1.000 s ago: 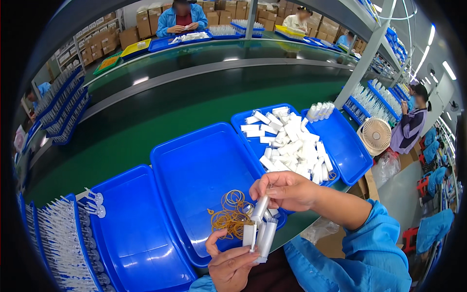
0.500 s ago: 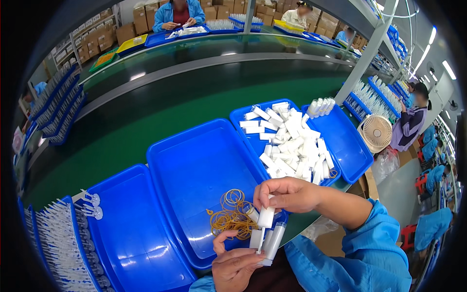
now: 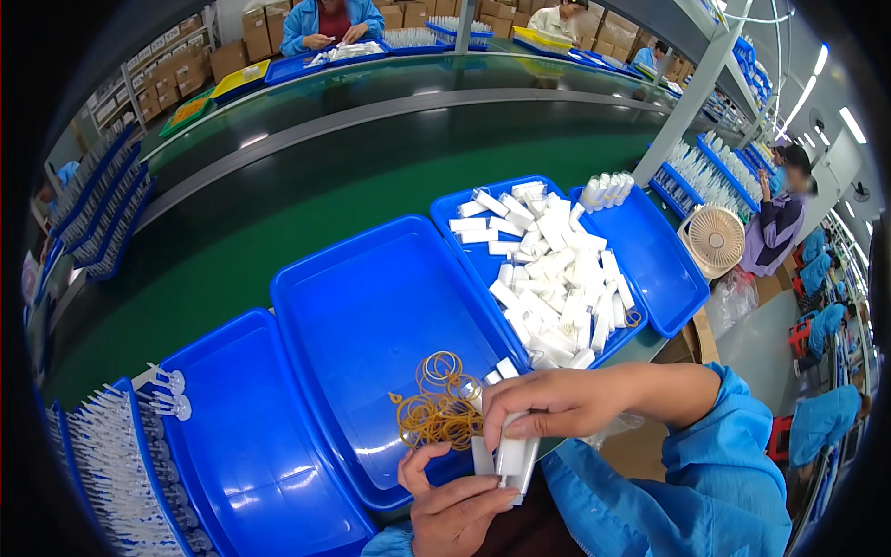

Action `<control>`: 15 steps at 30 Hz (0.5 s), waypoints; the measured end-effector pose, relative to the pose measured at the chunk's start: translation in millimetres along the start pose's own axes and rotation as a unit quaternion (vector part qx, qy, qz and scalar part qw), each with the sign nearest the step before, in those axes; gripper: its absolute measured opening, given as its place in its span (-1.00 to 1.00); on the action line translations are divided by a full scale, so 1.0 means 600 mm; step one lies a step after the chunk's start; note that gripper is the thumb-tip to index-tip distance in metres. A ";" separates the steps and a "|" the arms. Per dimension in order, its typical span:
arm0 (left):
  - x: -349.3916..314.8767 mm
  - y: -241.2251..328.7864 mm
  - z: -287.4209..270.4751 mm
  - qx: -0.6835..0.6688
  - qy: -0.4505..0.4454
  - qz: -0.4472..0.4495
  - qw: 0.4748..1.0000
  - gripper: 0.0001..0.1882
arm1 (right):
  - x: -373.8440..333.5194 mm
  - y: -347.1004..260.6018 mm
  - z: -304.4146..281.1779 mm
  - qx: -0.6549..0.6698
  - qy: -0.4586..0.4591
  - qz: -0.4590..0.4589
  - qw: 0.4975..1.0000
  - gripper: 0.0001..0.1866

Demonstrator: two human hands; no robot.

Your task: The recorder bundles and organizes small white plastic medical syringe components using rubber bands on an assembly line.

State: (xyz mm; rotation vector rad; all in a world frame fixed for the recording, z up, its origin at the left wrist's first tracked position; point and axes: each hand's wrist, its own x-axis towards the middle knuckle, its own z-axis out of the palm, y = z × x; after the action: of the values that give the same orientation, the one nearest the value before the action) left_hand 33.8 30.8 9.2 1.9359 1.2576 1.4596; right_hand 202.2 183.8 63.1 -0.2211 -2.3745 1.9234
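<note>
Both hands meet at the lower edge of the view, over the near rim of the middle blue tray point(image 3: 371, 306). The left hand point(image 3: 459, 515) comes up from below with its fingers curled around the lower end of a small bundle of white rectangular pieces point(image 3: 509, 459), its thumb raised beside them. The right hand point(image 3: 548, 404) reaches in from the right in a blue sleeve and closes over the top of the same bundle, fingertips pressed down on it; whether a band is already around the pieces is hard to tell, since the fingers cover that part. The bundle sits between the two hands, just above the tray's near edge.

Just left of the right hand, a loose tangle of yellow rubber bands point(image 3: 436, 408) lies on the tray floor (a couple of stray white pieces lie just beside it). The next tray to the right point(image 3: 483, 269) holds a heap of the same white pieces point(image 3: 557, 278), and a further blue tray point(image 3: 650, 260) beyond it is mostly bare. To the left, another blue tray point(image 3: 241, 436) adjoins rows of clear plastic parts point(image 3: 111, 464). A green conveyor belt point(image 3: 278, 186) runs behind the worktop, and a small fan point(image 3: 715, 239) stands at the right.
</note>
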 end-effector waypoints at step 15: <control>-0.079 -0.024 0.034 -0.550 -0.107 -0.218 0.799 -0.17 | 0.022 -0.041 0.105 -0.169 -0.079 -0.242 0.952 -0.50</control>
State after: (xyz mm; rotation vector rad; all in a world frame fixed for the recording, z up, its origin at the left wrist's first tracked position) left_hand 44.2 2.3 -35.1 0.8888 0.4475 1.2167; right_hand 177.9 120.4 73.5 0.4751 -2.5313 1.3541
